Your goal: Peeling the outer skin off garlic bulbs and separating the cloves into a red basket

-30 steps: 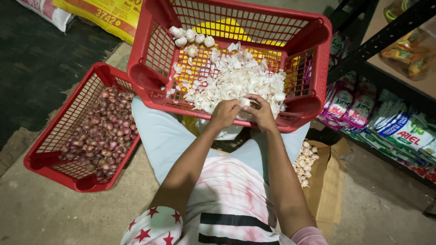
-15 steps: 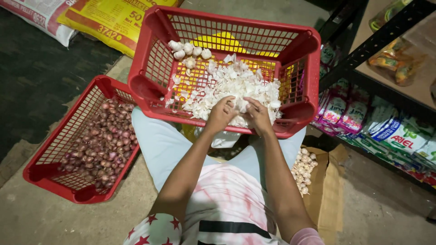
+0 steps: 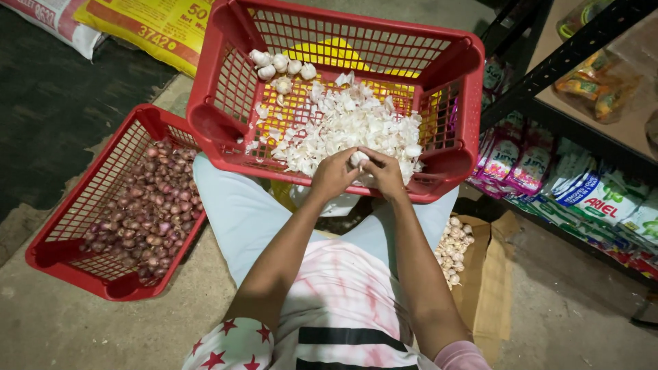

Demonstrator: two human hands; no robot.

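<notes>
Both of my hands meet over the near rim of a red plastic basket [image 3: 226, 130] that rests on my knees. My left hand [image 3: 333, 174] and my right hand [image 3: 385, 174] pinch one white garlic bulb [image 3: 357, 158] between their fingertips. Under them lies a heap of white garlic skins and cloves [image 3: 349, 127]. Several whole garlic bulbs [image 3: 281, 66] sit in the basket's far left corner.
A second red basket [image 3: 68, 226] of small red onions [image 3: 154, 205] stands on the floor at my left. A cardboard box [image 3: 490, 274] with garlic bulbs [image 3: 454, 248] lies by my right leg. Yellow and white sacks [image 3: 147, 27] lie behind; a black shelf [image 3: 548, 75] with packets stands right.
My hands have stayed together at the basket's near rim, working the same bulb. The view has shifted slightly, nothing else has moved.
</notes>
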